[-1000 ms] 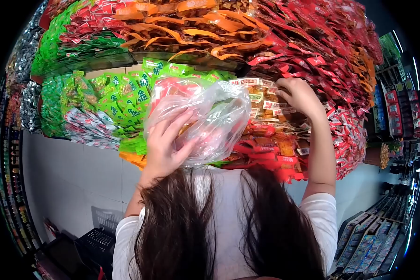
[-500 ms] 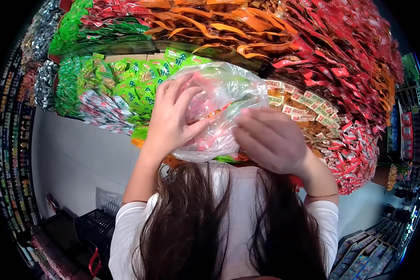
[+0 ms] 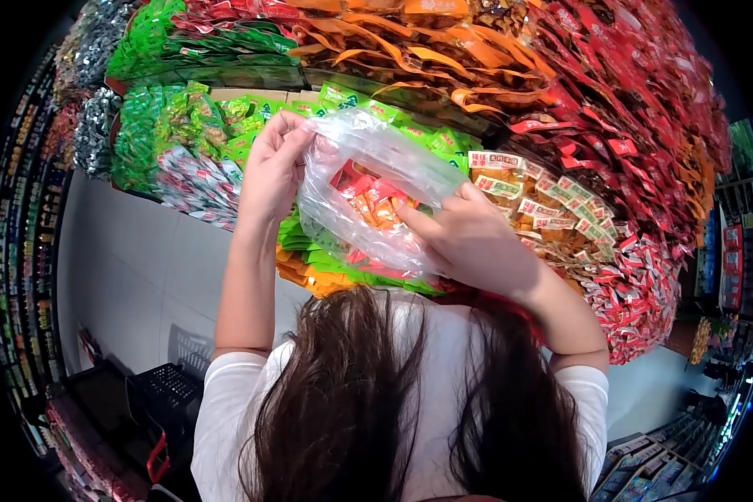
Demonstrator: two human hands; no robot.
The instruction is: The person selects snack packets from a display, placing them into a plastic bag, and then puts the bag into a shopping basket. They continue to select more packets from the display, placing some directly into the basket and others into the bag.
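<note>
A clear plastic bag (image 3: 322, 197) hangs with its mouth spread wide above the snack bins. Through the opening I see red and orange snack packets (image 3: 375, 205); their number is hard to make out. My left hand (image 3: 274, 159) pinches the bag's upper left rim between thumb and fingers. On the other side, my right hand (image 3: 485, 243) is closed on the right rim, its index finger stretched across the opening toward the packets. Part of the bag's right side is hidden behind that hand.
Green snack packets (image 3: 243, 117) fill the bin behind the bag. Orange packets (image 3: 418, 63) and red packets (image 3: 594, 117) rise at the back and right. Cream-labelled packets (image 3: 552, 201) lie right of the bag. A black basket (image 3: 167, 389) stands at lower left.
The crumpled bag has been opened, and the packets inside now show. My left hand has moved up and left to its rim; my right hand has come down onto the right rim.
</note>
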